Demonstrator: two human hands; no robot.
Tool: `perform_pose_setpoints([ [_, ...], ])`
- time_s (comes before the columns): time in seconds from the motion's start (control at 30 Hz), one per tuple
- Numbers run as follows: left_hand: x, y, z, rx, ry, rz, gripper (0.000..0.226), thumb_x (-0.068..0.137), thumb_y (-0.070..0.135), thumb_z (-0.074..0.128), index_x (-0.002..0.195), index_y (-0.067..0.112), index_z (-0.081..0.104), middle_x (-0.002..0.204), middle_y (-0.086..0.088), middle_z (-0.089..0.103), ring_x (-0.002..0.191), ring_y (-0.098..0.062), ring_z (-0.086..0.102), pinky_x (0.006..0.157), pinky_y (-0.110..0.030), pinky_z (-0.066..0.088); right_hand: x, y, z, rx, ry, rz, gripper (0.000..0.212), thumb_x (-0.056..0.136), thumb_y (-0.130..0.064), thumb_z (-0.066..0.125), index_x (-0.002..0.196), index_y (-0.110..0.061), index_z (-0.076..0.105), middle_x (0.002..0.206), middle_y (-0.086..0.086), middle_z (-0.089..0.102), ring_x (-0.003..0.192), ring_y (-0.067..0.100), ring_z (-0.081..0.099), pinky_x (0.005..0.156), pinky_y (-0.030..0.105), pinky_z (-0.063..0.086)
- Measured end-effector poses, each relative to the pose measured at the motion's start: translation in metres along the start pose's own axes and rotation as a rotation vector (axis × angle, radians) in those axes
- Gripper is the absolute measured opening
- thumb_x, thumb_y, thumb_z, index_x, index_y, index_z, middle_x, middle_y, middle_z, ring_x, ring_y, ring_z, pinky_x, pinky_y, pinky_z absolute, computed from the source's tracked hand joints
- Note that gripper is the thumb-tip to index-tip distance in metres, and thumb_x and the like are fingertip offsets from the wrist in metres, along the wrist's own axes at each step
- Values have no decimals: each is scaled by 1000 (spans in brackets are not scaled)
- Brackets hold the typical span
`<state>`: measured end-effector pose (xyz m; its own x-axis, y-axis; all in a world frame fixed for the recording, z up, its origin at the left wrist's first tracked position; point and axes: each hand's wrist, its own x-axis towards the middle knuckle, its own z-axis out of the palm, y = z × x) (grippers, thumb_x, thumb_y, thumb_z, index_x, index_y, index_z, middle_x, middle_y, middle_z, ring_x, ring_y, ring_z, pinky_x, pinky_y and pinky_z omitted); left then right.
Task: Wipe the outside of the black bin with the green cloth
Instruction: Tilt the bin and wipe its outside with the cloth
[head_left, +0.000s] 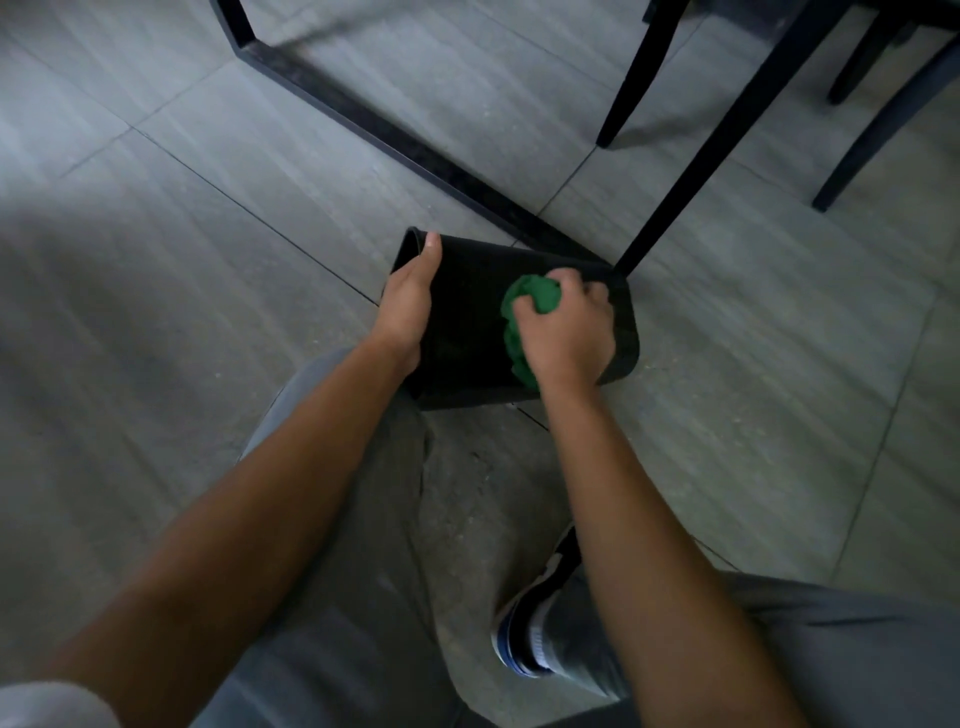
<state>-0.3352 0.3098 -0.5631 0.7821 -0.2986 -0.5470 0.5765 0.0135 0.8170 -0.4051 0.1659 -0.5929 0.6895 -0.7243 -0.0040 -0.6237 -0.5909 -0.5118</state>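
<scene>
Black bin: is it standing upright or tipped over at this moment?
Tipped. The black bin lies sideways, its rim pointing left, gripped by the left hand, while the right hand presses the bunched green cloth on its upturned side.

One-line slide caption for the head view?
Left hand grips the rim of the tipped black bin while the right hand presses a bunched green cloth against its outside.

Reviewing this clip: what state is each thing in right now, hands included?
black bin: tipped on its side, gripped at the rim.
green cloth: bunched, pressed on the bin's outer wall.
left hand: grips the bin's rim.
right hand: holds the cloth.
</scene>
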Motion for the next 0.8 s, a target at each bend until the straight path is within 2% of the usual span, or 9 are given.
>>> perform_pose_setpoints([
  [0.07,0,1,-1,-30,-44,-24,62,101,61,46,128,9,67,116,-13,77,105,-29,75,87,-39,62,-14,-27,3,23,-44,-90,36,83,-49,67,115,-32,63,116,2,56,100,22,56,70,31,40],
  [0.13,3,2,-4,-11,-34,-30,67,100,65,44,128,9,67,117,-13,77,108,-29,74,94,-41,59,-19,-43,1,65,-131,-157,37,81,-50,68,114,-33,64,113,-1,57,96,18,55,72,32,44],
  [0.2,8,2,-9,2,-9,-40,75,94,73,45,128,11,69,118,-14,76,110,-31,73,104,-48,54,-9,-45,-12,175,-349,-204,33,79,-47,70,110,-35,68,107,-6,63,93,14,61,76,31,49],
  [0.3,12,4,-12,-16,26,-48,68,96,68,48,126,11,70,113,-14,78,104,-33,76,99,-50,57,16,-33,-42,471,-630,-99,19,81,-38,75,100,-35,77,94,-7,76,87,11,72,78,30,59],
  [0.37,10,5,-11,-23,13,-34,58,99,61,50,126,13,69,114,-14,77,103,-33,75,93,-48,60,33,-16,-53,603,-504,42,17,85,-37,73,102,-34,76,100,-2,75,90,16,73,74,32,60],
  [0.43,11,3,-12,-12,-5,-18,42,102,51,52,125,19,66,117,-11,75,105,-32,74,91,-44,60,48,7,-57,584,-290,177,24,89,-38,69,111,-32,72,110,-1,69,92,14,68,67,25,52],
  [0.53,11,3,-13,-33,-8,-14,15,106,36,52,116,31,61,114,-3,72,102,-24,71,79,-37,58,59,47,-53,427,-87,319,38,90,-38,68,123,-20,67,113,-1,67,96,17,63,76,24,42],
  [0.67,10,6,-7,-70,-7,-32,25,103,44,54,118,28,65,114,-6,75,101,-27,74,75,-37,60,43,56,-28,325,-78,366,38,86,-40,70,119,-22,64,107,-3,63,81,14,59,65,25,42],
  [0.8,14,-1,-8,-61,-43,-19,29,99,37,63,126,25,65,116,-9,76,103,-30,75,87,-46,61,16,18,0,108,13,245,41,84,-46,70,118,-26,57,118,2,55,100,20,57,72,32,46],
])
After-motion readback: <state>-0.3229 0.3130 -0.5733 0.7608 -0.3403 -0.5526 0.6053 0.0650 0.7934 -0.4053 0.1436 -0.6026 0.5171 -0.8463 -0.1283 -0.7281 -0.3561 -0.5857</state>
